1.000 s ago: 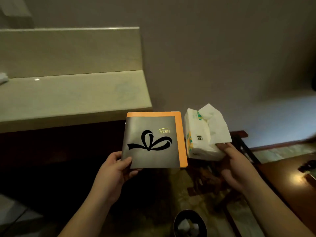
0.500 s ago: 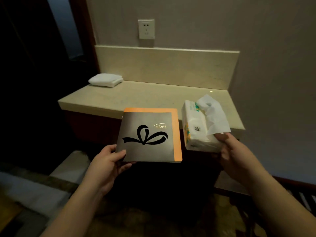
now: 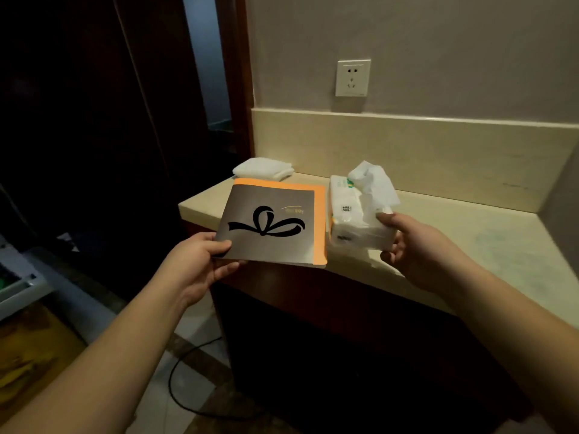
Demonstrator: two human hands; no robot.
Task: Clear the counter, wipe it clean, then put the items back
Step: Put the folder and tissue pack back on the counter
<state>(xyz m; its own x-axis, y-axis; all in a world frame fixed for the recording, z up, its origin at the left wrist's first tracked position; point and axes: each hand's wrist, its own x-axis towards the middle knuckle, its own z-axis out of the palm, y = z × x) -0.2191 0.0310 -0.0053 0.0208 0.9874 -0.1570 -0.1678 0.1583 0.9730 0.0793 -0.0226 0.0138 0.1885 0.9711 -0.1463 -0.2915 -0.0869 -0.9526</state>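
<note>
Holding booklet (image 3: 275, 223) by near-left corner, left hand (image 3: 200, 261) pinching it, cover up, bow upright, orange spine on right. Right hand (image 3: 416, 245) grips tissue pack (image 3: 354, 217), long axis near-to-far, tissue sticking up. Both over counter (image 3: 470, 239) near-left edge; folded cloth (image 3: 264, 168) far-left.

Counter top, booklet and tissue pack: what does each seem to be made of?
Counter top: likely polished stone or a stone-look slab; cream, faintly mottled, soft sheen. Booklet in the left hand: coated paper or card; flat, thin, satin grey cover with orange border. Tissue pack in the right hand: soft paper in thin glossy plastic wrap; crumpled sheet sticking out.
</note>
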